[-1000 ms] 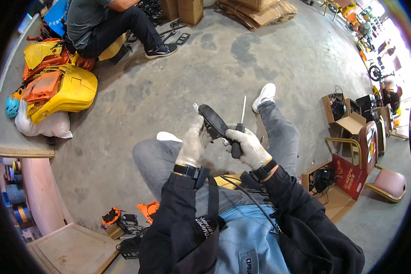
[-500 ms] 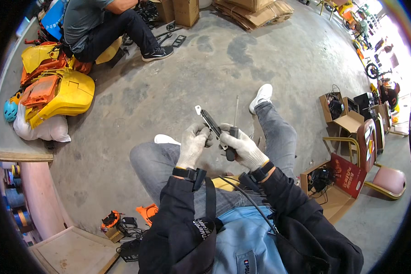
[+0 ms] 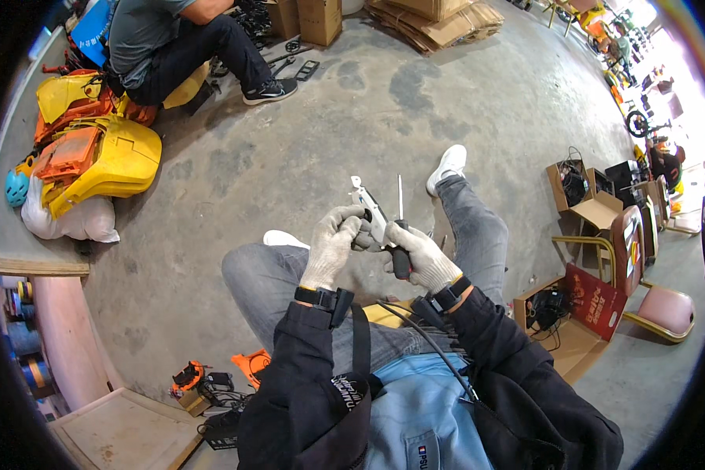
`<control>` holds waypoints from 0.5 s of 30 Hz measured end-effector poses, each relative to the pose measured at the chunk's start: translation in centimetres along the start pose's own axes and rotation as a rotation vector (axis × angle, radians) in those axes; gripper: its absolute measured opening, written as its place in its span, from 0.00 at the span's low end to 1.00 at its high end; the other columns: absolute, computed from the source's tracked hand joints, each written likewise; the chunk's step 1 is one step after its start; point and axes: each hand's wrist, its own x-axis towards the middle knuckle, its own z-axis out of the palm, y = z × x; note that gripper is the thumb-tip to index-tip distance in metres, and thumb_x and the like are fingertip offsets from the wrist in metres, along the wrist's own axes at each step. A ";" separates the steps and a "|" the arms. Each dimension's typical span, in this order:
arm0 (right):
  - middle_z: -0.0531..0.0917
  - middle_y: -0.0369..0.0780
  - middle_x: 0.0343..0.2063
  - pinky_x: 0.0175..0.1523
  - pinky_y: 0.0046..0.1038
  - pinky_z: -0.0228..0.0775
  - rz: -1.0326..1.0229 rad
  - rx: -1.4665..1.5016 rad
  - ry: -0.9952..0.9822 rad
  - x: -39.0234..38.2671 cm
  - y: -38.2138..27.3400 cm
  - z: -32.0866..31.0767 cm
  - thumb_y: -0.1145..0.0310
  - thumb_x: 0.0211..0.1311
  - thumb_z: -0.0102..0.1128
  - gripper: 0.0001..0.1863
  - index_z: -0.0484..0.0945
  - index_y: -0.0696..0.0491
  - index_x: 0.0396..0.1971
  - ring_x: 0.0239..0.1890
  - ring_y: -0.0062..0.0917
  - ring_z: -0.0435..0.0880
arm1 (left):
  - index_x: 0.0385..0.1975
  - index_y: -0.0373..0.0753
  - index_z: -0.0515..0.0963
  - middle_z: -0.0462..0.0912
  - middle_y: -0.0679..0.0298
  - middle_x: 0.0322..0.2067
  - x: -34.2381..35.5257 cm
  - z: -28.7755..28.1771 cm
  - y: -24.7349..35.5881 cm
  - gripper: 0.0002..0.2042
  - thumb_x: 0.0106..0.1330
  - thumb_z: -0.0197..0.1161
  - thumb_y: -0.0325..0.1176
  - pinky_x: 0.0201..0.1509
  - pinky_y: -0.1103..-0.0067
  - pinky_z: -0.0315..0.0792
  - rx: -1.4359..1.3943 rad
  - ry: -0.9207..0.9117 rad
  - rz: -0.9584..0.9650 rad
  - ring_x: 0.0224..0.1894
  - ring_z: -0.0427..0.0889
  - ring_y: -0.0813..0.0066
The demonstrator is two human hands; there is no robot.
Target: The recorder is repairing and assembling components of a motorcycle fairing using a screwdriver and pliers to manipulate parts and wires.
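Head view: the right hand (image 3: 424,257) is closed around a screwdriver (image 3: 402,263), whose tip touches nothing. Just left of the screwdriver, the left hand (image 3: 334,243) pinches a pale metal-and-black part (image 3: 376,222). The part looks whole; how much work on it is done or remains cannot be told.

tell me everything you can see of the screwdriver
The screwdriver has a slim, straight, metal-looking shaft and a thick black handle with some red toward its lower end. The gloved right hand grips the handle; the shaft points away from the wearer, its tip touching nothing visible. The tip's shape is too small to tell.
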 end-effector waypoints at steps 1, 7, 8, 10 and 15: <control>0.84 0.39 0.41 0.32 0.22 0.78 0.008 0.057 0.025 0.0 0.2 -0.1 0.55 0.75 0.63 0.23 0.76 0.59 0.56 0.30 0.17 0.83 | 0.54 0.33 0.80 0.87 0.60 0.38 0.0 0.0 0.0 0.11 0.78 0.57 0.29 0.39 0.79 0.79 -0.014 -0.007 -0.006 0.33 0.84 0.77; 0.85 0.45 0.42 0.32 0.26 0.79 0.019 0.234 -0.023 0.6 0.5 -1.4 0.54 0.77 0.61 0.22 0.75 0.57 0.56 0.27 0.21 0.82 | 0.53 0.34 0.80 0.85 0.63 0.37 0.1 -0.5 0.4 0.11 0.78 0.59 0.30 0.36 0.81 0.78 0.034 0.087 -0.015 0.30 0.81 0.81; 0.84 0.46 0.43 0.32 0.26 0.78 0.043 0.312 -0.015 0.7 0.4 -1.7 0.55 0.79 0.59 0.21 0.74 0.57 0.56 0.28 0.22 0.80 | 0.53 0.34 0.80 0.84 0.64 0.37 0.1 -0.7 0.5 0.11 0.77 0.59 0.30 0.35 0.82 0.77 0.069 0.135 -0.026 0.29 0.80 0.81; 0.84 0.47 0.43 0.33 0.26 0.77 0.013 0.333 -0.037 0.7 0.0 -2.4 0.56 0.79 0.59 0.20 0.74 0.57 0.57 0.28 0.21 0.79 | 0.55 0.34 0.79 0.85 0.65 0.38 0.2 -0.9 0.8 0.14 0.77 0.61 0.34 0.36 0.82 0.78 0.076 0.151 -0.025 0.28 0.80 0.83; 0.85 0.42 0.43 0.35 0.26 0.81 -0.083 0.346 0.011 0.8 -0.9 -3.9 0.58 0.77 0.62 0.21 0.75 0.54 0.61 0.30 0.19 0.82 | 0.58 0.33 0.78 0.85 0.62 0.39 0.2 -0.8 0.7 0.16 0.75 0.61 0.32 0.37 0.80 0.78 0.106 0.142 -0.041 0.28 0.81 0.81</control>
